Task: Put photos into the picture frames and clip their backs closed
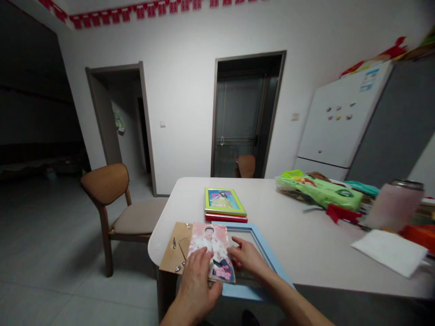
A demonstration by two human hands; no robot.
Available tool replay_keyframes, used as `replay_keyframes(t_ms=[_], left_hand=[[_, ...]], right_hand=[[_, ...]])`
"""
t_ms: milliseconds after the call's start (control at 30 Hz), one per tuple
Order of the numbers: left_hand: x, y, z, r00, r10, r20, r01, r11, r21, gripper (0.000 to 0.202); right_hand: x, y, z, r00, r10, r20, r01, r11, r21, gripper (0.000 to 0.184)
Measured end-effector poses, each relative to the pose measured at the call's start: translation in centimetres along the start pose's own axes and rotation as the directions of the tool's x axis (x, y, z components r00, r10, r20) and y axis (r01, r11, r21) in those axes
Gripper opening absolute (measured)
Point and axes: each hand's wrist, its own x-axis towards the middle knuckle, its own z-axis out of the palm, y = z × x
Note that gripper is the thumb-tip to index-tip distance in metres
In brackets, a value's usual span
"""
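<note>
A printed photo [220,240] with a pink background and a figure in white lies across a brown frame backing board [171,253] and a light blue picture frame [268,244]. My left hand [197,278] grips the photo's lower left part, fingers on top and thumb at the bottom edge. At the photo's right edge, my right hand [249,258] has its index finger stretched out and another digit touching the edge, over the blue frame's opening. Small metal clips show on the board. Behind the photo, a green picture frame [226,211] rests on a red frame [226,218].
On the table's [292,226] right side are a green packet [322,192], a pink jar-like container [396,206] and white paper [390,251]. A wooden chair [110,185] stands at left, another chair [246,166] behind the table. A white fridge [336,122] stands at back right.
</note>
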Motion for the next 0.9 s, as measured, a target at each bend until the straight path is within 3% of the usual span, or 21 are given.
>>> replay_keyframes(t_ms=[100,200,267,333,400,467,533,600,733,800,900], left_hand=[[0.7,0.6,0.9,1.0,0.019,0.019,-0.018,0.998,-0.061,0.06],[2.2,1.0,1.1,0.988,0.024,-0.151,-0.057,0.974,-0.22,0.052],[3.2,1.6,0.8,0.951,-0.054,-0.305,-0.08,0.908,-0.411,0.042],[3.8,2.5,0.6,0.904,-0.221,-0.365,-0.066,0.773,-0.631,0.035],[4.1,3.5,0.9,0.882,-0.365,-0.298,-0.032,0.584,-0.811,0.034],[4.2,4.2,1.5,0.9,-0.393,-0.191,-0.003,0.432,-0.902,0.035],[4.1,4.2,2.2,0.922,-0.367,-0.124,0.031,0.389,-0.921,0.037],[3.8,3.7,2.4,0.929,-0.36,-0.089,0.091,0.454,-0.886,0.044],[2.9,2.5,2.0,0.946,-0.324,0.006,0.26,0.749,-0.609,0.051],[2.3,2.3,2.1,0.967,-0.246,0.072,0.252,0.86,-0.444,0.05],[1.5,2.3,2.6,0.981,-0.15,0.121,0.18,0.933,-0.312,0.052]], right_hand=[[0.1,-2.0,1.3,0.995,-0.027,0.1,-0.001,0.963,0.271,0.043],[-0.7,-4.3,0.9,0.991,-0.117,0.068,0.071,0.879,0.471,0.045],[-1.3,-5.2,0.4,0.993,-0.119,0.006,0.097,0.841,0.532,0.047],[-1.9,-5.0,0.1,0.999,-0.046,-0.017,0.048,0.851,0.522,0.046],[-2.3,-4.2,0.0,0.999,0.039,0.022,-0.045,0.864,0.502,0.045],[-2.4,-3.1,-0.4,0.997,0.056,0.051,-0.075,0.858,0.509,0.046],[-2.2,-2.3,-1.4,0.999,0.041,0.012,-0.042,0.871,0.49,0.049],[-1.8,-1.5,-3.0,0.998,0.055,-0.035,-0.036,0.909,0.416,0.054],[-0.4,0.6,-6.4,0.989,0.123,-0.079,-0.105,0.974,0.201,0.059],[0.3,1.6,-7.2,0.991,0.096,-0.098,-0.091,0.995,0.051,0.057],[0.8,2.2,-7.1,0.99,0.008,-0.142,-0.036,0.981,-0.191,0.052]])
